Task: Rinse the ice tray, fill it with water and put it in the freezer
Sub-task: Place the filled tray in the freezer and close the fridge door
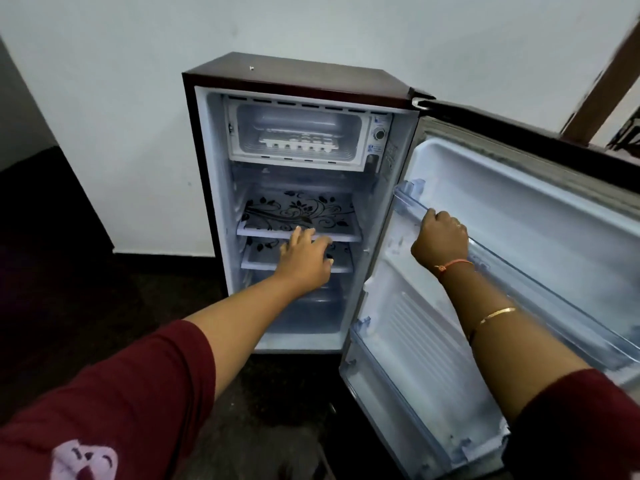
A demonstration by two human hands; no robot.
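One ice tray (pixel 296 142) sat in the freezer compartment (pixel 249 157) — filled or not, unclear. Left hand (pixel 306 256), loose and empty, hung before the shelves (pixel 346 237); right hand (pixel 441 239) grasped the door rail (pixel 512 271). Likely fetching stage — next: raise left hand to tray.

Layout: fridge (pixel 294 77) backed against the wall (pixel 138 98), door (pixel 502 188) swung open to your right.
The ice tray (pixel 298 142) lies in the freezer compartment (pixel 298 116) at the fridge's top edge, with the dial (pixel 380 134) just right of it. Upper shelf (pixel 301 209) sits above lower shelf (pixel 263 258), both below the freezer. Your left hand (pixel 306 254) is before the shelves' front edges; your right hand (pixel 441 237) grips the upper door rack (pixel 412 202) near its left end.
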